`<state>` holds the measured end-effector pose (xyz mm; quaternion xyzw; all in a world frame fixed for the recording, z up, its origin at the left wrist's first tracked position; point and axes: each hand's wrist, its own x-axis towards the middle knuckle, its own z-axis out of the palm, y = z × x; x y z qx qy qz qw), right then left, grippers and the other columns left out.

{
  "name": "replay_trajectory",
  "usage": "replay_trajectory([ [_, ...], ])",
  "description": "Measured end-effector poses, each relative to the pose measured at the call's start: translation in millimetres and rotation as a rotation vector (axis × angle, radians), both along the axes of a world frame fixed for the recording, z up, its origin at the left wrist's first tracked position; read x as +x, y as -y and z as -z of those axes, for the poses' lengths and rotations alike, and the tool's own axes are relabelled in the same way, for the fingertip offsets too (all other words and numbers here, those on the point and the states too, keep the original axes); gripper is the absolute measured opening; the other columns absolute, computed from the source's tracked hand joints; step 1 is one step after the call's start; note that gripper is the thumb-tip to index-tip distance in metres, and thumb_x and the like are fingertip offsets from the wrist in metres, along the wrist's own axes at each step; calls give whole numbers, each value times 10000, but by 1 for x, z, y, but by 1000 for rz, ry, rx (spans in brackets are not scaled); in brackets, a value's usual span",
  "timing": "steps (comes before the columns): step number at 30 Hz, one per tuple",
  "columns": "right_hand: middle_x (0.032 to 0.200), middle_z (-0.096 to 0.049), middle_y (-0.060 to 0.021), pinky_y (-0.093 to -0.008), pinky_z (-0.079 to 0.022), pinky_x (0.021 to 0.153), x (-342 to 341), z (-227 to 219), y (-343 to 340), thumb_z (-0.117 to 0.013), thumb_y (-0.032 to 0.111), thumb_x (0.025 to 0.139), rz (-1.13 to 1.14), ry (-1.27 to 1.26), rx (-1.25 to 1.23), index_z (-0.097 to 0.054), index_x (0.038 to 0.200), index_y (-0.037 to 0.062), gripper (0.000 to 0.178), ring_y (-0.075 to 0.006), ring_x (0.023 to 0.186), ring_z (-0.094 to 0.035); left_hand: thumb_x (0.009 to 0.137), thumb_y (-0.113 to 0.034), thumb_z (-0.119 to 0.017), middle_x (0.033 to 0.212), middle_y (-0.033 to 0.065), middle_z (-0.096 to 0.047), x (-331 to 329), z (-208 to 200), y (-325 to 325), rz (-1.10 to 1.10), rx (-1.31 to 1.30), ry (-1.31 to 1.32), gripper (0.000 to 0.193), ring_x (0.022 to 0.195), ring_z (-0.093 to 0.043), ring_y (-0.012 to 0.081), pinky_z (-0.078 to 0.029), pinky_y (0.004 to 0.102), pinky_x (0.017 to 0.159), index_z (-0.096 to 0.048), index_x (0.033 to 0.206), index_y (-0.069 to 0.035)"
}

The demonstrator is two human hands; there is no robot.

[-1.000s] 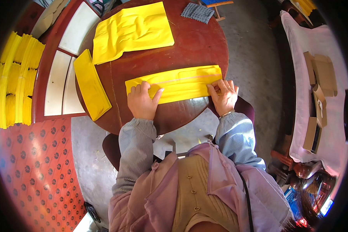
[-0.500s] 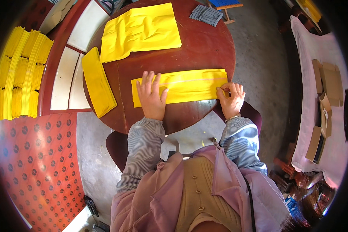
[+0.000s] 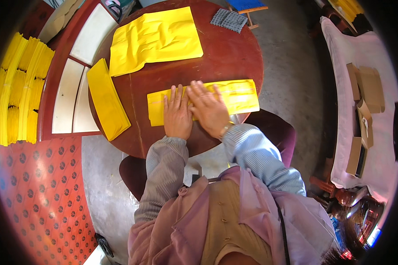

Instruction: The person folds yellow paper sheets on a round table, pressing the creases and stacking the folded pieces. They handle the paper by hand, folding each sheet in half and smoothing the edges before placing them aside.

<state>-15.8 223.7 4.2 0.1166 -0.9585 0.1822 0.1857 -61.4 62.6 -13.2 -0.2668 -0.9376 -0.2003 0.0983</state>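
Note:
A long folded strip of yellow sheets (image 3: 239,95) lies across the near part of the round red-brown table (image 3: 225,53). My left hand (image 3: 178,112) rests flat on its left part with the fingers stretched out. Close beside it, my right hand (image 3: 209,108) presses flat on the strip, fingers extended and slightly blurred. Neither hand grips anything. A flat, creased stack of yellow sheets (image 3: 157,39) lies on the far part of the table. Another folded yellow bundle (image 3: 108,101) rests at the table's left edge.
A grey knitted-looking cloth (image 3: 228,20) sits at the table's far edge. Tied yellow bundles (image 3: 20,88) are stacked at the far left, by a red-framed cabinet (image 3: 68,97). At right, opened cardboard boxes (image 3: 370,90) lie on a pink-white cloth (image 3: 340,57). A blue-topped stool (image 3: 247,5) stands beyond the table.
My right hand has left the strip's right end and come over beside my left hand, flattening out from a pinch. My left hand stays on the strip; the whole view has shifted slightly.

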Motion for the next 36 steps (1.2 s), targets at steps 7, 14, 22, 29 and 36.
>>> replay_trajectory([
  [7, 1759, -339, -56, -564, -166, 1330, 7, 15, -37, -512, 530, 1080, 219, 174, 261, -364, 1679, 120, 741, -206, 1638, -274, 1079, -262, -578, 1707, 119, -427, 0, 6, -1, -4, -17, -13, 577, 1622, -307, 326, -194, 559, 1324, -468, 1625, -112],
  [14, 1769, -310, -73, -548, -117, 1348, 25, 4, -96, -479, 539, 1111, 396, 277, 322, -338, 1688, 117, 728, -236, 1645, -253, 999, -509, -678, 1732, 197, -347, -4, 1, 16, -175, -31, -16, 885, 1636, -267, 346, -188, 545, 1327, -358, 1651, -4],
  [22, 1761, -320, -85, -540, -125, 1353, 25, 4, -97, -491, 543, 1112, 384, 307, 271, -341, 1685, 130, 723, -260, 1648, -241, 932, -608, -718, 1693, 304, -344, -4, -2, 25, -202, -45, -56, 1008, 1609, -278, 447, -228, 572, 1304, -373, 1627, 34],
  [29, 1763, -315, -81, -546, -122, 1352, 25, 7, -101, -506, 525, 1107, 370, 305, 270, -349, 1680, 124, 716, -270, 1647, -239, 929, -636, -707, 1690, 306, -346, -4, -2, 26, -196, -37, -52, 1023, 1607, -279, 454, -227, 582, 1302, -382, 1619, 46],
  [36, 1764, -317, -67, -543, -126, 1349, 24, 14, -101, -480, 521, 1112, 380, 259, 283, -352, 1679, 130, 701, -255, 1648, -232, 965, -641, -660, 1705, 312, -316, -7, 5, 29, -210, -82, -54, 1007, 1627, -232, 438, -171, 584, 1313, -349, 1641, 37],
])
